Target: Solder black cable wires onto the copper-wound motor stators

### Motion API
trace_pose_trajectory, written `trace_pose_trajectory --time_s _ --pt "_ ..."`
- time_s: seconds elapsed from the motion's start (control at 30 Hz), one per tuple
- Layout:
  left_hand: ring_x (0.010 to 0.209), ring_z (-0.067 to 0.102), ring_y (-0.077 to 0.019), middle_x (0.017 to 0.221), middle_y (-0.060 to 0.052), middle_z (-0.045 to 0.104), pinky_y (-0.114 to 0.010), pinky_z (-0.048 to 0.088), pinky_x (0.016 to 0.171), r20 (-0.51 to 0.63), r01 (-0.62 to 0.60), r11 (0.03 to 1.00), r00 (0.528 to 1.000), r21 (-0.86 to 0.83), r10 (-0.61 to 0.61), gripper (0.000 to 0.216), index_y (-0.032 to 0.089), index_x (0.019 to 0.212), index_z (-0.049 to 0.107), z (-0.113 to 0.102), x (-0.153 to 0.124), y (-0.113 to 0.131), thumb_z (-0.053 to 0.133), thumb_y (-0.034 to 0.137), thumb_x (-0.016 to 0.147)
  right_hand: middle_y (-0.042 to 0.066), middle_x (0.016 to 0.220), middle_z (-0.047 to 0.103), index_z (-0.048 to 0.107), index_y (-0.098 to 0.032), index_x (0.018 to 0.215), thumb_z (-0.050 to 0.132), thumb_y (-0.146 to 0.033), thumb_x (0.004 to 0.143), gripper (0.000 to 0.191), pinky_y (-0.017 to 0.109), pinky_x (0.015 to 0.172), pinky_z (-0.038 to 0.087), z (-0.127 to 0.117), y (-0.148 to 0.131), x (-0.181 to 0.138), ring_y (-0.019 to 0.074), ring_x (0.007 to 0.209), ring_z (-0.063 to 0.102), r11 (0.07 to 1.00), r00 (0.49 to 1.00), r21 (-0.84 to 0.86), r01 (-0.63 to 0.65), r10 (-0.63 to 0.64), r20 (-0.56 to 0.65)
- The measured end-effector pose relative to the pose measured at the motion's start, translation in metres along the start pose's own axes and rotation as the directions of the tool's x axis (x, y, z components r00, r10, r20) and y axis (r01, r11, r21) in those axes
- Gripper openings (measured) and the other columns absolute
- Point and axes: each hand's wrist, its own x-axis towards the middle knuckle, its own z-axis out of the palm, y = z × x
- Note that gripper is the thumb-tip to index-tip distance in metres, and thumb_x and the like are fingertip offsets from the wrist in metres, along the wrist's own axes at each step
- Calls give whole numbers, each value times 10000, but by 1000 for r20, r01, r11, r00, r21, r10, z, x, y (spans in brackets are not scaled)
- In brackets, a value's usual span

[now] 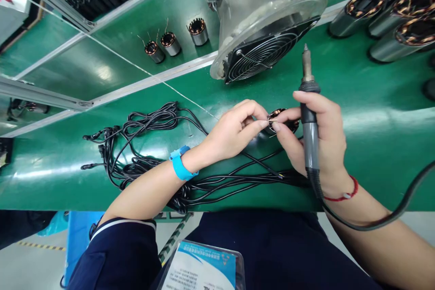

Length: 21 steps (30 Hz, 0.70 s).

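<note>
A copper-wound motor stator [292, 125] stands on the green bench between my hands, largely hidden by the fingers. At its near left rim, my left hand [233, 129] is closed, thumb and forefinger pinching a thin wire lead [273, 121]. From the other side my right hand [328, 138] brings its thumb and a fingertip to the same lead. That hand also grips a soldering iron [310, 138], its metal tip pointing up and away from the stator. Black cables [231, 182] lie in bundles beneath and left of my wrists.
A fume extractor hood [268, 22] with a fan grille hangs beyond my hands. Larger stators [360, 13] stand at the back right, three small ones [171, 44] behind the metal rail. The iron's cord [384, 222] loops over my right forearm. A white string [132, 63] crosses the left side.
</note>
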Motion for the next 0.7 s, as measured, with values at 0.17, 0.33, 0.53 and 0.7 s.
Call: trace_pose_trajectory --time_s 0.17,0.33,0.53,0.7 --pt "905 590 -157 924 -57 651 -298 479 808 32 -221 945 975 241 220 136 185 760 552 -4 -1 3 553 169 894 -49 850 700 480 -333 1333 695 -197 837 557 352 779 582 1 1 2 166 789 705 998 1000 62 -4 4 5" --pt "667 500 -104 785 -7 566 -252 410 631 -37 47 987 998 153 -42 113 174 730 521 -2 -2 2 565 148 832 -30 907 743 511 -347 1322 610 -175 895 471 361 804 568 -11 -4 1 175 874 711 999 1000 -48 -17 16 -9" --pt "626 464 -85 754 7 540 -238 380 595 4 184 982 983 43 -185 115 168 703 514 2 -2 0 570 150 802 -17 970 739 471 -308 1365 653 -217 872 534 416 870 524 -19 -1 -3 210 965 693 988 997 -149 41 -30 77" --pt "596 450 -92 701 14 527 -240 364 554 12 230 973 973 -34 -230 98 173 727 524 2 -2 -2 575 194 807 -6 927 725 475 -283 1354 627 -256 890 490 426 848 505 -9 9 2 222 924 675 992 990 -129 18 0 140"
